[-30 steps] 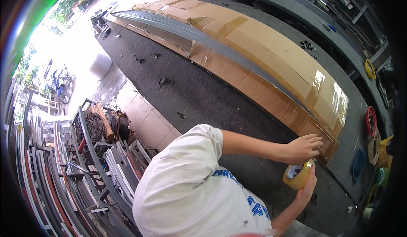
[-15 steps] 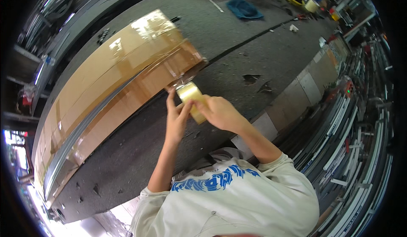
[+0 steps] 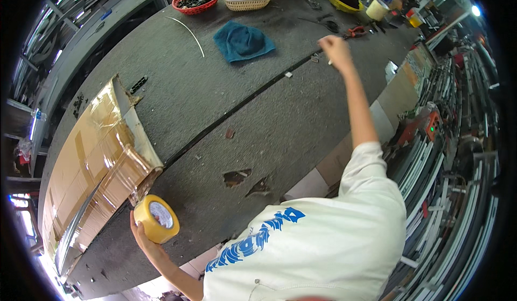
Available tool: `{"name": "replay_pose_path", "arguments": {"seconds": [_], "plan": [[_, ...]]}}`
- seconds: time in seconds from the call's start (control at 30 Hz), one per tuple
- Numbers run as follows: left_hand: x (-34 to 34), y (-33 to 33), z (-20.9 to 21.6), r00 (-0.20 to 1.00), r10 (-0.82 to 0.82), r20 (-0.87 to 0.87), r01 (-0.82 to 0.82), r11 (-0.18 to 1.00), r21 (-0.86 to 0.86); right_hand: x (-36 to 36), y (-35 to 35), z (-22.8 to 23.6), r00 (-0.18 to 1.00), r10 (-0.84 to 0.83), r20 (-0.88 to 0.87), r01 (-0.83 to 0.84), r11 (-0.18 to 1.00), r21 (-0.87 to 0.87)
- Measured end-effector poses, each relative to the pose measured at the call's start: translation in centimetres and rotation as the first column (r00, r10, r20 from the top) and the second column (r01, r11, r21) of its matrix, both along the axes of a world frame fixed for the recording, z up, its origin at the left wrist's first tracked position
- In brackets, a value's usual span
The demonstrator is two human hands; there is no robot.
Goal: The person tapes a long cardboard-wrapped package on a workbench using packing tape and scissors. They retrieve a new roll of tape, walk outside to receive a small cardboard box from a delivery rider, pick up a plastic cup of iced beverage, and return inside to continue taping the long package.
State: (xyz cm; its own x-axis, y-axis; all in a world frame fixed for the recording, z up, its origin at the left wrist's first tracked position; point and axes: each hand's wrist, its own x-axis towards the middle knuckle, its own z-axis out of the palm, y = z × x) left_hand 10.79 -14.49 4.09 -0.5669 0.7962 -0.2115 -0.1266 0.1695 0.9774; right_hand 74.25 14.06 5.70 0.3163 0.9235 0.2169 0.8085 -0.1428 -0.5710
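Note:
My left hand (image 3: pixel 141 237) grips a wide roll of yellow packing tape (image 3: pixel 144 220) from its outer side, at the near corner of a long cardboard package (image 3: pixel 94 155). A strip of clear tape seems to run from the roll to the package's end. Shiny tape covers the cardboard, and long silvery strips show through its open side. My right hand (image 3: pixel 336 52) is stretched out over the far right of the table, just short of red-handled pliers (image 3: pixel 354 32) and dark scissors (image 3: pixel 326 23). Its fingers look bent and are blurred; what they hold, if anything, does not show.
A blue cloth (image 3: pixel 242 41) lies mid-table. Behind it stand a red basket (image 3: pixel 183 9) and a cream basket (image 3: pixel 247 4) of small dark parts. A yellow basket (image 3: pixel 344 2) and a blue-capped bottle (image 3: pixel 378 7) are farther right. Metal profiles (image 3: pixel 431 193) are stacked at the right.
Both hands were together on the tape roll at the package's end. The right hand has let go and moved far right; the left keeps the roll. The view has swung right.

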Motion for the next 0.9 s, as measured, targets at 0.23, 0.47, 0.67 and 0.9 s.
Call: {"name": "replay_pose_path", "arguments": {"seconds": [0.23, 0.47, 0.67, 0.9], "plan": [[2.8, -1.1, 0.1, 0.958, 0.263, -0.11, -0.281, 0.939, -0.199, 19.6, 14.3, -6.9, 0.821, 0.17, 0.545, -0.116, 0.984, -0.132], [6.0, -0.2, 2.6, 0.934, 0.151, -0.324, -0.24, 0.937, -0.254, 24.8, 16.3, -5.1, 0.734, 0.396, 0.552, -0.199, 0.902, -0.383], [5.8, 0.6, 4.2, 0.958, 0.28, -0.064, -0.286, 0.916, -0.281, 11.2, 7.4, 4.9, 0.929, 0.337, -0.154, -0.368, 0.888, -0.276], [5.5, -0.1, 3.1, 0.973, 0.223, -0.057, -0.23, 0.939, -0.254, -23.8, -2.3, 3.0, -0.046, 0.56, -0.827, -0.957, -0.262, -0.125]]}}
